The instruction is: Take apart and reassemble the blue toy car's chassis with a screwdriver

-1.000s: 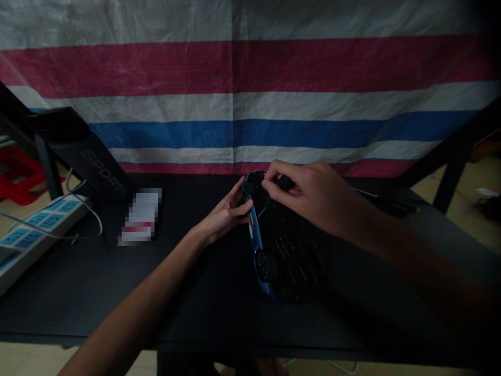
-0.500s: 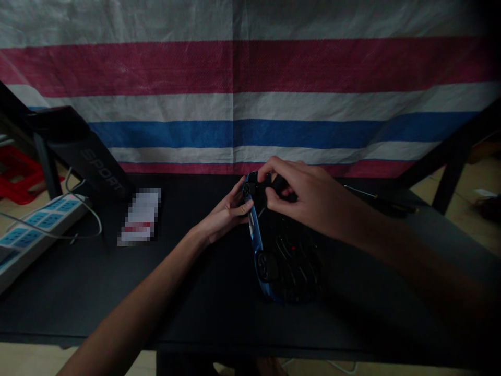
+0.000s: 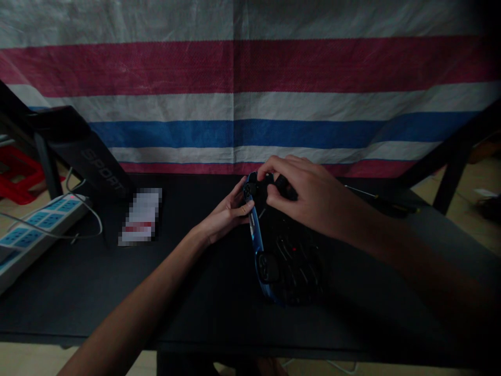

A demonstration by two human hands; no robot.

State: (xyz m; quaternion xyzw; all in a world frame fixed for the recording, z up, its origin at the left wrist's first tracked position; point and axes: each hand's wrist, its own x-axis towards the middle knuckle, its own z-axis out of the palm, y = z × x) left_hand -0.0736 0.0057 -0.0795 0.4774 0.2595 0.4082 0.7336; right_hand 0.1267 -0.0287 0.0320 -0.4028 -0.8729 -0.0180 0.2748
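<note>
A toy car [image 3: 257, 237] with a blue body lies upside down on the dark table, its black underside [image 3: 299, 261] facing up. One rear wheel [image 3: 268, 266] shows on its near left corner. At the far end my left hand [image 3: 225, 216] grips the car's blue side, thumb beside a front wheel [image 3: 249, 190]. My right hand [image 3: 303, 185] reaches over the same end, index finger and thumb curled at the black parts there. Under its palm sits a dark rounded part [image 3: 288, 189]. What its fingertips pinch, if anything, is hidden in shadow.
A thin-shafted screwdriver [image 3: 391, 203] lies at the right. Left of the car are a blurred-out white and red item [image 3: 141, 216], a white power strip [image 3: 43, 224] with a cable, and a dark SPORT-marked object [image 3: 97, 162]. A striped sheet [image 3: 235, 68] hangs behind the table.
My right hand's fingers have shifted slightly at the car's far end, baring more of the dark rounded part. The car has hardly moved, and my left hand keeps its hold.
</note>
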